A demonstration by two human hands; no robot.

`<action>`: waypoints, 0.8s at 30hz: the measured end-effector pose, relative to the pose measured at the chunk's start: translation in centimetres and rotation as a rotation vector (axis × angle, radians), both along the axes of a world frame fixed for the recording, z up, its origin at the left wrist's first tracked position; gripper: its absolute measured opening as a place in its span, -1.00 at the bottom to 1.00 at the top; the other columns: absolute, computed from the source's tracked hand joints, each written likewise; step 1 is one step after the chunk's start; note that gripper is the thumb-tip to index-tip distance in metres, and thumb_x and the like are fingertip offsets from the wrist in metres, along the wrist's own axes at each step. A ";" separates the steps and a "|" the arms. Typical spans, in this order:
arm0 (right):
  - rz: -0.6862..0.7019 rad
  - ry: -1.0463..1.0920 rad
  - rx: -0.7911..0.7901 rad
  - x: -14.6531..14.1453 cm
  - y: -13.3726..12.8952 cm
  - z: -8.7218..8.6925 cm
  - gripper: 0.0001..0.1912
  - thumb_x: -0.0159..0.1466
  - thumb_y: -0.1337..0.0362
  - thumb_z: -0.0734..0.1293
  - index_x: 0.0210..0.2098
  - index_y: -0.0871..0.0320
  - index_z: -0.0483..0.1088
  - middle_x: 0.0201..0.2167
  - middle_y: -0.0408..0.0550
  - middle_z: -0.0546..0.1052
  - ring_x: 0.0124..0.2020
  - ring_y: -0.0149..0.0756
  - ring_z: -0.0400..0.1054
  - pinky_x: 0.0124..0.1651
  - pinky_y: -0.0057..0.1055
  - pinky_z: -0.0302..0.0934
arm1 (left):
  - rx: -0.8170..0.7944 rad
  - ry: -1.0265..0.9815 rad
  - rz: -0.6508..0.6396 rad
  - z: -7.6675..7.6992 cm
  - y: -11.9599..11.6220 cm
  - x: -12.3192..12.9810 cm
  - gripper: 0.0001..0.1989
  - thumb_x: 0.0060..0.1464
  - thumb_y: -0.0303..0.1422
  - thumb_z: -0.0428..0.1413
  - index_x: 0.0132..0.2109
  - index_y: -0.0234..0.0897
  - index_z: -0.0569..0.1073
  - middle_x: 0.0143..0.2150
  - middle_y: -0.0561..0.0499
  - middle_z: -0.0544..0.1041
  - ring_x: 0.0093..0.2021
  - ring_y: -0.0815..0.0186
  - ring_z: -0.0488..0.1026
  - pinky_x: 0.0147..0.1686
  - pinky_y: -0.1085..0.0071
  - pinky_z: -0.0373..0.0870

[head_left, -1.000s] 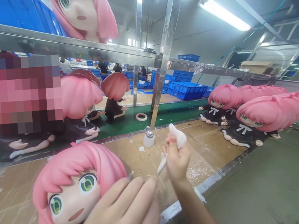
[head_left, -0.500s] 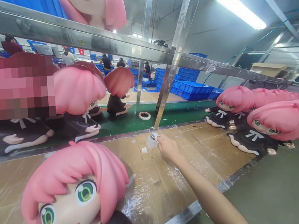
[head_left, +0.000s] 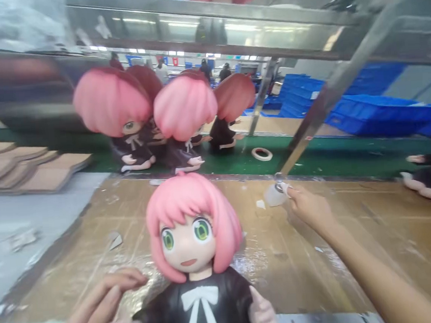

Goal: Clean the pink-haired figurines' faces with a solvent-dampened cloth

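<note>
A large figurine [head_left: 185,232] with pink hair, green eyes, a black dress and a white bow faces me at the bench's near edge. Beside its arm at the lower left is my left hand [head_left: 100,302], fingers stretched out and nothing seen in them; whether it touches the figurine's arm I cannot tell. My right hand [head_left: 307,204] reaches forward and pinches a small white cloth [head_left: 285,188] against the top of a translucent white bottle [head_left: 274,195] with a metal cap. The bottle stands upright near the bench's back edge.
Several similar figurines [head_left: 184,104] sit on the green surface [head_left: 318,154] behind, by a tape roll [head_left: 261,154]. Cardboard sheets [head_left: 53,168] lie at left. A slanted metal post [head_left: 318,110] rises behind the bottle. Blue crates [head_left: 382,113] and people are farther back.
My view has swung left, bringing the near figurine to the middle and cardboard sheets into sight. My left hand has appeared beside the figurine. My right hand stays at the bottle.
</note>
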State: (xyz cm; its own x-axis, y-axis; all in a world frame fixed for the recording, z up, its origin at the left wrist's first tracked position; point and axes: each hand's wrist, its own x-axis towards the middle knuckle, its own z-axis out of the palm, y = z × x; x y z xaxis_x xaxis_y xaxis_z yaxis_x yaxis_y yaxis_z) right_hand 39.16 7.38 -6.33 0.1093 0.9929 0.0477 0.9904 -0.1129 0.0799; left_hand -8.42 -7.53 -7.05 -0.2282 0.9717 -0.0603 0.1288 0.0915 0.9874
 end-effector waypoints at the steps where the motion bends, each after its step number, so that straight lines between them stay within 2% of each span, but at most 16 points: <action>1: 0.010 -0.003 0.003 0.1 0.0 -0.1 -0.76 0.43 0.24 0.31 0.06 0.18 0.41 0.02 0.01 0.48 -0.13 -0.28 0.43 -0.08 -0.26 0.42 | 0.018 -0.059 -0.018 -0.2 -0.9 0.0 -0.67 0.09 0.03 0.21 -0.38 -0.11 0.61 -0.27 -0.03 0.64 -0.11 0.07 0.53 -0.11 0.31 0.52; 3: 0.027 -0.012 0.009 0.3 0.1 -0.2 -0.76 0.43 0.33 0.28 0.06 0.17 0.41 0.02 0.00 0.48 -0.18 -0.31 0.42 -0.16 -0.32 0.38 | 0.074 -0.172 -0.094 -0.3 -1.4 0.6 -0.69 0.14 -0.04 0.18 -0.35 -0.16 0.59 -0.28 -0.04 0.62 -0.17 0.10 0.53 -0.14 0.28 0.52; 5: 0.045 -0.021 0.015 0.4 0.1 -0.1 -0.79 0.42 0.38 0.25 0.01 0.16 0.44 -0.01 -0.01 0.49 -0.24 -0.35 0.40 -0.26 -0.40 0.31 | 0.109 -0.272 -0.181 -0.2 -0.9 1.6 -0.65 0.18 -0.03 0.13 -0.35 -0.20 0.56 -0.32 -0.05 0.60 -0.23 0.11 0.53 -0.18 0.24 0.51; 9: 0.070 -0.015 0.037 0.4 -0.1 0.6 -0.83 0.44 0.34 0.23 -0.15 0.08 0.46 -0.10 -0.05 0.49 -0.34 -0.42 0.32 -0.41 -0.47 0.14 | 0.151 -0.498 -0.331 0.1 -0.1 3.4 -0.53 0.23 0.07 0.03 -0.38 -0.23 0.48 -0.44 -0.05 0.56 -0.35 0.15 0.50 -0.24 0.25 0.44; 14: 0.084 0.049 0.048 0.3 -0.1 0.9 -0.87 0.45 0.26 0.25 -0.20 0.10 0.43 -0.15 -0.08 0.47 -0.37 -0.44 0.27 -0.41 -0.50 0.12 | 0.184 -0.664 -0.460 -0.6 -0.7 4.1 -0.46 0.20 0.15 -0.03 -0.40 -0.24 0.44 -0.55 -0.07 0.52 -0.42 0.13 0.47 -0.26 0.24 0.31; 17: 0.071 0.121 0.088 0.3 0.3 0.6 -0.88 0.41 0.28 0.27 -0.16 0.14 0.44 -0.18 -0.08 0.47 -0.41 -0.44 0.22 -0.42 -0.49 0.09 | 0.178 -0.722 -0.476 -1.1 -1.1 4.1 -0.48 0.25 0.09 -0.05 -0.43 -0.22 0.42 -0.60 -0.02 0.50 -0.50 0.20 0.40 -0.25 0.24 0.26; 20: 0.052 0.237 0.193 -0.4 0.3 0.8 -0.79 0.33 0.35 0.22 -0.21 0.18 0.50 -0.24 -0.01 0.48 -0.43 -0.39 0.22 -0.41 -0.43 0.07 | 0.165 -0.760 -0.462 -1.3 -1.6 4.2 -0.53 0.28 0.01 -0.04 -0.44 -0.20 0.43 -0.60 0.01 0.48 -0.49 0.23 0.37 -0.27 0.25 0.24; 22: 0.053 0.355 0.292 -1.6 -0.7 1.5 -0.70 0.31 0.32 0.16 -0.23 0.16 0.54 -0.26 0.04 0.48 -0.36 -0.29 0.30 -0.35 -0.37 0.14 | 0.168 -0.772 -0.452 -1.4 -2.1 4.7 -0.55 0.28 -0.01 -0.05 -0.42 -0.19 0.46 -0.57 0.01 0.49 -0.45 0.20 0.39 -0.24 0.23 0.25; 24: 0.040 0.481 0.384 -3.3 -3.0 2.5 -0.61 0.36 0.21 0.12 -0.08 0.15 0.55 -0.34 0.02 0.45 -0.33 -0.24 0.34 -0.31 -0.33 0.23 | 0.186 -0.763 -0.431 -1.6 -2.8 5.5 -0.55 0.27 0.01 -0.07 -0.40 -0.16 0.47 -0.55 0.01 0.47 -0.43 0.18 0.40 -0.22 0.19 0.28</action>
State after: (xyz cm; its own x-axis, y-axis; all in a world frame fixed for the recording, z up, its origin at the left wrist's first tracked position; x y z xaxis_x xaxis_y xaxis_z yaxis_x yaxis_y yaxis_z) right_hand 35.87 4.40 -3.87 0.1699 0.9184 0.3572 0.9096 -0.0066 -0.4155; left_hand -2.89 -10.37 -8.64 0.1963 0.9731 0.1203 -0.5828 0.0171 0.8124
